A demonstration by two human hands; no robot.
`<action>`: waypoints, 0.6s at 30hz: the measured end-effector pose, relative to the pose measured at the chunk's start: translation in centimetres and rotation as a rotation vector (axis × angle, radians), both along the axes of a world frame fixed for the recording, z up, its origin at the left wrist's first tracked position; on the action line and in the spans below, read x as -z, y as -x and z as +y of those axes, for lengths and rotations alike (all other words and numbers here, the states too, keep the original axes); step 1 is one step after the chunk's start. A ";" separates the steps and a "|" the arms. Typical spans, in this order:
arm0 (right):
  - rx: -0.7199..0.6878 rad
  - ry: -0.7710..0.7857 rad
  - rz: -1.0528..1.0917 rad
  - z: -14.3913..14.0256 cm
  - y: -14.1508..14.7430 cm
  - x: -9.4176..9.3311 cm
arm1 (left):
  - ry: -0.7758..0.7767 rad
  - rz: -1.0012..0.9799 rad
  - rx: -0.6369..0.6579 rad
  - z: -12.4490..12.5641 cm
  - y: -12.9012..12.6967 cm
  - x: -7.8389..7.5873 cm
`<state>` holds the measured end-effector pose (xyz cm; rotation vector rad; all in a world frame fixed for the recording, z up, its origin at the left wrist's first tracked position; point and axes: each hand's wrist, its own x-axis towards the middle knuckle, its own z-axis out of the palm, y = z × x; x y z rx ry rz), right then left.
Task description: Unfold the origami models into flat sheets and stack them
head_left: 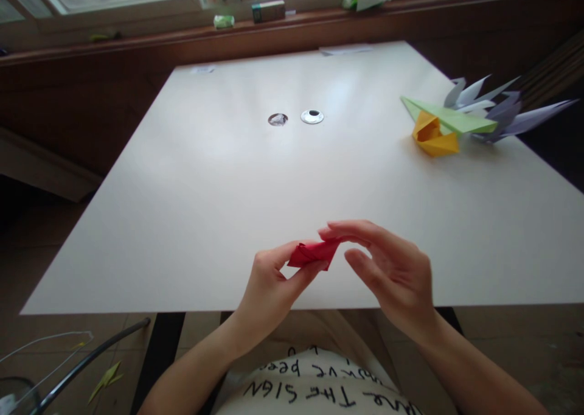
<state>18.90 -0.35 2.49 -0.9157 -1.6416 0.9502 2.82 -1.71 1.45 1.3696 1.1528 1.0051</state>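
Note:
Pinched between the thumb and fingers of my left hand [274, 281] is a small piece of folded red origami paper [314, 254], held just above the near part of the white table. My right hand [392, 269] is at its right side, with thumb and fingers apart. The right fingertips reach over the paper's upper right corner and seem to touch it. Part of the paper is covered by the left thumb and fingers.
On the white table [219, 190], a yellow folded paper [433, 138], a light green one [456, 118] and white-lilac paper cranes [506, 114] lie at the right. Two round holes [312, 117] sit toward the back. Small packets [269, 11] rest on the windowsill. Yellow-green folded paper [107, 378] is below, left.

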 end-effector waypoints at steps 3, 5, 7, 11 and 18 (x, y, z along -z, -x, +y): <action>-0.074 -0.027 -0.108 0.6 -0.1 -0.7 | -0.114 0.071 0.027 -0.1 0.0 0.0; -0.096 -0.048 -0.145 0.9 -0.2 -0.9 | -0.180 0.120 0.037 -0.1 0.1 0.2; -0.126 -0.045 -0.184 1.1 -0.4 -1.1 | -0.226 0.170 0.061 -0.2 0.2 0.2; -0.202 -0.062 -0.260 1.3 -0.7 -1.3 | -0.277 0.240 0.110 -0.3 0.5 0.1; -0.122 -0.204 -0.294 0.2 -0.4 -1.7 | -0.271 0.266 0.140 -0.8 0.5 0.0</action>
